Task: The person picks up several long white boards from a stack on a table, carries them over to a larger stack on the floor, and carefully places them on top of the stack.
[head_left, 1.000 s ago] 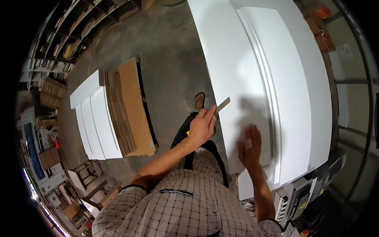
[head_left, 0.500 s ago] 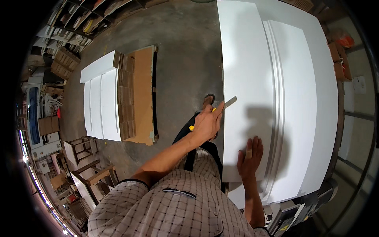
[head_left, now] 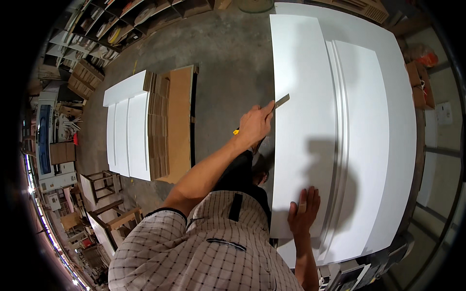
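Observation:
My left hand (head_left: pixel 256 125) is closed round the yellow handle of a flat file (head_left: pixel 282 101). The file's grey metal blade crosses the left edge of a long white board (head_left: pixel 303 72), pointing away and to the right. Most of the handle is hidden by my fingers; only its yellow end shows behind the hand. Flat on the near part of the same board lies my right hand (head_left: pixel 303 209), fingers stretched out and a pale band round one finger. A narrower stack of white panels (head_left: pixel 363 145) lies alongside to the right.
On the left, a stack of white panels with brown edges (head_left: pixel 128 131) rests beside a brown sheet (head_left: pixel 180 121) on a low base. Shelves (head_left: pixel 141 14) stand at the far left. Wooden frames (head_left: pixel 99 186) are nearer. A cardboard box (head_left: pixel 420 85) sits beyond the right edge.
My left hand and the file have moved farther away along the board's left edge. In the picture, my right hand sits slightly lower, still flat on the board; the whole view has shifted a little.

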The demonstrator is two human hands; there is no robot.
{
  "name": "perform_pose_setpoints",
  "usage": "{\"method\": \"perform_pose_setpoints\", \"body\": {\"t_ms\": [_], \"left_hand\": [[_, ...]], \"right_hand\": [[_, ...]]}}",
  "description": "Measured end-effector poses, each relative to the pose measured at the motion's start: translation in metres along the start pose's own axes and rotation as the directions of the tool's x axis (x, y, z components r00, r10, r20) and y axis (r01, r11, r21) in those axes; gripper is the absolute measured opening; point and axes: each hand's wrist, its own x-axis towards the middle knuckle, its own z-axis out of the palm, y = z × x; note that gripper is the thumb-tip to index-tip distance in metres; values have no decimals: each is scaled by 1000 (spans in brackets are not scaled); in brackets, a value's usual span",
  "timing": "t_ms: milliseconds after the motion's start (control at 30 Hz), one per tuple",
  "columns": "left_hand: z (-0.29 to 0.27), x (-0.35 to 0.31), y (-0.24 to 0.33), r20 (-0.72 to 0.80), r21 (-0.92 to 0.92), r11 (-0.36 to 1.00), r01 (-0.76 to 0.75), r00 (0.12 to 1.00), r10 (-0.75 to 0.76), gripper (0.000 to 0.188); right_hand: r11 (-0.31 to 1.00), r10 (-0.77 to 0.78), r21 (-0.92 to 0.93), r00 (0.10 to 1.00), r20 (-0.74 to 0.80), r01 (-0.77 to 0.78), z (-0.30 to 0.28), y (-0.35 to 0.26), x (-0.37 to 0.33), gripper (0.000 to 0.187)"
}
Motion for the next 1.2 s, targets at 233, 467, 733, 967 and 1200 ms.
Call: {"method": "perform_pose_setpoints", "body": {"t_ms": [233, 467, 733, 967, 1200], "left_hand": [[-8, 68, -14, -48, 21, 1000, -4, 999, 5, 36], [-19, 134, -25, -80, 15, 999, -52, 995, 53, 35], [-31, 214, -41, -63, 33, 998, -51, 997, 53, 36], [-43, 279, -51, 0, 85, 996, 19, 1000, -19, 30], [-47, 363, -86, -108, 82, 996, -40, 993, 49, 28]], "right_hand": [[1000, 30, 7, 999, 27, -30, -6, -4, 3, 48], [997, 66, 36, 997, 36, -67, -10, -6, 5, 47], [993, 107, 47, 992, 71, -110, -11, -7, 4, 47], [988, 151, 2, 980, 127, -153, -6, -5, -5, 49], [989, 147, 2, 981, 129, -149, 0, -3, -11, 51]]}}
